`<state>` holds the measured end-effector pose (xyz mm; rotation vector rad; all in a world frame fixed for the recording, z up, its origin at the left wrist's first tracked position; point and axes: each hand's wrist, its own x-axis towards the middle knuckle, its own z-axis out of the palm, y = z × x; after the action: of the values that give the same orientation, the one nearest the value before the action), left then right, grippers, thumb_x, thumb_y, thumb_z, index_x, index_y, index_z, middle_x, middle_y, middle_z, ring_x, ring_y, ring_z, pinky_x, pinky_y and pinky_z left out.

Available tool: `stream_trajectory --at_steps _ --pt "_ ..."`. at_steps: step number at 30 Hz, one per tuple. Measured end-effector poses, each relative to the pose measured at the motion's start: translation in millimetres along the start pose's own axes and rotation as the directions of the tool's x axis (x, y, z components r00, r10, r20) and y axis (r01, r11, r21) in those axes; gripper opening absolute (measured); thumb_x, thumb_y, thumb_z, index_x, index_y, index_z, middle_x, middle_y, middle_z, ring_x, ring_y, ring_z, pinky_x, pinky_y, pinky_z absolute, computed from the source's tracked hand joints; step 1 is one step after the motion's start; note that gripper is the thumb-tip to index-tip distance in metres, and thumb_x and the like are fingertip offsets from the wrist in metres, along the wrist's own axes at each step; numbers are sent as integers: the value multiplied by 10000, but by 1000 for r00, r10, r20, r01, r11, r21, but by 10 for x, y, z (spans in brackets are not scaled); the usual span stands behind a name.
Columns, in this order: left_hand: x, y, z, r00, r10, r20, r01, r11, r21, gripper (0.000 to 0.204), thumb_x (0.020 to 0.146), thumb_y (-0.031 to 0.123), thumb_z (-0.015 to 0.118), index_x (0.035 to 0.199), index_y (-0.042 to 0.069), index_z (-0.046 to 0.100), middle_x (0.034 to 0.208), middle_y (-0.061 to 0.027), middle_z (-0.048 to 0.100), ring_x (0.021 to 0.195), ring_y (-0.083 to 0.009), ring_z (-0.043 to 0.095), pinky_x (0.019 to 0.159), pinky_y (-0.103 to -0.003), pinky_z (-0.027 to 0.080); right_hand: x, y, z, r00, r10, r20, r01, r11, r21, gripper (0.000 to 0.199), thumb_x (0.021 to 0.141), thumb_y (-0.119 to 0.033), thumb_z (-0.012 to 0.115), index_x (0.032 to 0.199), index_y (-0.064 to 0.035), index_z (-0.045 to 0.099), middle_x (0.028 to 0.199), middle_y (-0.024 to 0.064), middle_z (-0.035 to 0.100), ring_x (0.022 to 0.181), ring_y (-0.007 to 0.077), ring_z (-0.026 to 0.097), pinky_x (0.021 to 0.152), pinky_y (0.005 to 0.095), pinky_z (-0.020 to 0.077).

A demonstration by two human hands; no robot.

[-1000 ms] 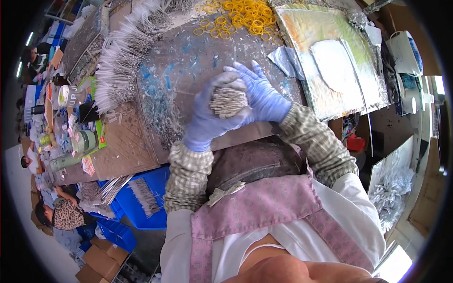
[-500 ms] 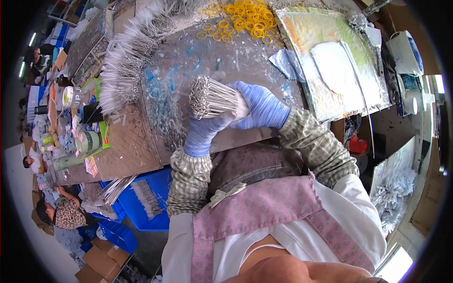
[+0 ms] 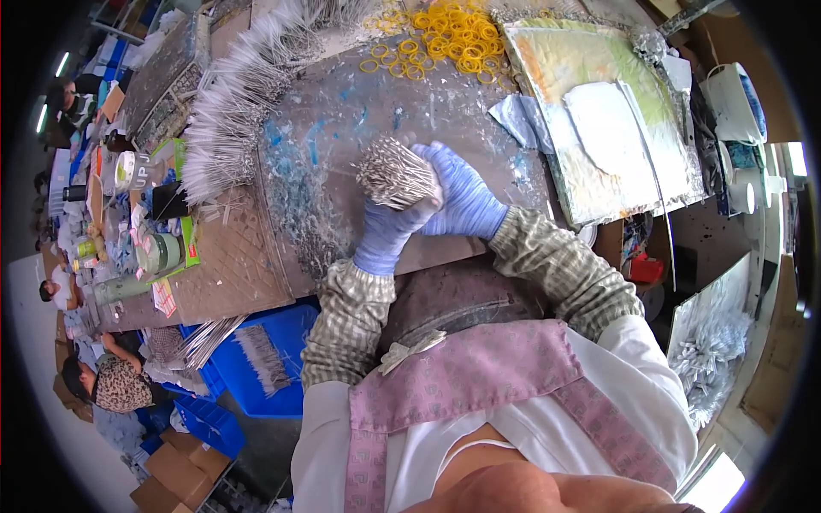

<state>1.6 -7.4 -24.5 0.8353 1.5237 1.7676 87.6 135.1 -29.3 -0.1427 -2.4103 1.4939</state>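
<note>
Here the left hand (image 3: 389, 235) and right hand (image 3: 462, 201) both clasp the bundle of thin sticks (image 3: 393, 171), its long axis probably pointing up-left, away from the body.

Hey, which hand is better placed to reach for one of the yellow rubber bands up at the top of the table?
Probably the right hand. It lies on the far side of the bundle of thin sticks, closer to the yellow rubber bands, while the left hand grips the bundle from below and carries it.
</note>
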Motion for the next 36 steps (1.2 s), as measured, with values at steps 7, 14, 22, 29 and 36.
stream_trajectory --at_steps 7,14,22,29,36 --pt "97 526 -143 990 18 138 -1 993 -121 751 762 295 865 1340 17 473 1241 -134 625 1047 -205 660 959 -340 530 141 -361 -468 960 -48 276 89 986 -138 1126 565 -627 854 1407 -14 427 1346 175 553 1319 343 475 1179 562 182" --pt "207 168 166 945 320 -70 -244 832 499 913 628 289 946 1349 30 451 1280 -132 579 1134 -238 604 932 -362 517 -54 148 -138 992 -95 83 124 846 -519 1146 583 -690 792 1426 -15 407 1393 137 526 1360 326 442 1195 574 112" --pt "50 -228 48 989 24 -145 -53 977 -205 868 655 372 936 1328 47 494 1218 -50 603 1118 -154 592 968 -321 515 20 76 -29 999 -25 40 32 981 -191 947 640 -532 826 1350 -6 487 1265 194 590 1226 336 550 1103 454 353" --pt "114 528 -35 999 40 -21 -42 990 -138 780 683 176 919 1310 42 474 1186 -87 648 1051 -168 642 913 -323 551 70 -483 -367 943 163 290 -136 984 -111 845 581 -449 888 1257 -44 582 1201 176 643 1118 347 612 998 425 462" --pt "110 102 209 940 290 -179 -242 939 246 805 663 212 933 1312 43 488 1190 -115 622 1110 -199 612 977 -338 514 -121 375 -79 997 -26 74 66 792 -607 1253 545 -711 793 1464 10 340 1421 198 478 1374 355 421 1202 545 112"
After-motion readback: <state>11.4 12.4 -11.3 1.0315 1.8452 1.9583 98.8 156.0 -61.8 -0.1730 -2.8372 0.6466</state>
